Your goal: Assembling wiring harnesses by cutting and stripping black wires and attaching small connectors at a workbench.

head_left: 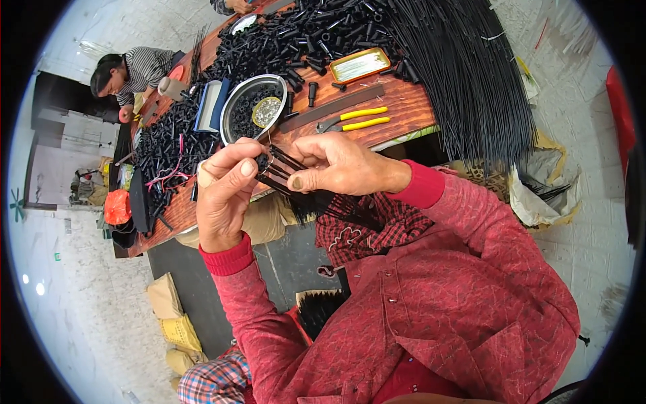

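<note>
In front of the table's near edge, both my hands are raised close together. My left hand (229,185) pinches a small dark part (262,161) between thumb and fingertips. Several thin black ribs (288,159), like umbrella ribs, run from that part into my right hand (340,163), whose thumb and fingers are closed on them. A fine wire end (270,137) sticks up where the ribs meet the small part. My fingers partly hide the join. Just beyond stands a metal bowl (227,101) of small black pieces, with a round yellow dish (277,112) of tiny metal bits inside.
Pliers (363,120) with yellow handles and a dark flat bar (336,108) lie on the wooden table (414,108). Black tubes (269,44) are heaped behind, beside an orange-rimmed tray (360,65) of thin pins. Long black rods (464,74) overhang at right. A person (138,74) works at left.
</note>
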Action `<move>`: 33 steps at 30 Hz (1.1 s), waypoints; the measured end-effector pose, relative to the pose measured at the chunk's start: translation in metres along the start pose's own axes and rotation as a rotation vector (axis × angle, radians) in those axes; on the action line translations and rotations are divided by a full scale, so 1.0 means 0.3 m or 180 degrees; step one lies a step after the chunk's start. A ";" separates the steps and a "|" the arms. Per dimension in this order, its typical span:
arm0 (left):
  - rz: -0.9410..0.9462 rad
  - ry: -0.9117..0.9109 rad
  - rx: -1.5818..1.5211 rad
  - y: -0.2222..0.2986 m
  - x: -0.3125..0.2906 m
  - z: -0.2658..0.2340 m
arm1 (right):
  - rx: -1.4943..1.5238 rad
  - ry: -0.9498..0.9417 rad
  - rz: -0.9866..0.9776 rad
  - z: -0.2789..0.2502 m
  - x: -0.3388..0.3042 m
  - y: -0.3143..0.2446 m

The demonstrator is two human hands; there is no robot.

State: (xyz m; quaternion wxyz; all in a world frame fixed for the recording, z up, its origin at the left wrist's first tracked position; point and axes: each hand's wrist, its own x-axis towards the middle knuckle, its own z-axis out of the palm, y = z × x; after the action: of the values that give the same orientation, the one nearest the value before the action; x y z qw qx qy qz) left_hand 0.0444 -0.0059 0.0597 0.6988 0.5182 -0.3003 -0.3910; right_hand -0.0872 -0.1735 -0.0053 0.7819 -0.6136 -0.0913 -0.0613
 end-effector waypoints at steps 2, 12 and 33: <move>-0.0016 0.0031 -0.0021 -0.003 -0.002 0.001 | 0.0176 -0.0012 -0.0077 0.007 -0.002 -0.012; -0.0032 0.0043 -0.0020 -0.005 -0.008 0.025 | 0.0272 -0.0173 -0.0019 -0.009 0.003 0.006; 0.0762 0.0443 0.0595 -0.045 -0.081 0.095 | 0.0554 -0.0325 0.0108 -0.024 0.002 0.000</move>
State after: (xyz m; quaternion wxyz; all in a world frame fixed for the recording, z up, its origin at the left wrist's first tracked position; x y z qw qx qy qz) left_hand 0.0053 -0.0010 0.0544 0.7084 0.5673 -0.3458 -0.2384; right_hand -0.0862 -0.1805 -0.0068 0.8275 -0.5472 -0.1255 -0.0085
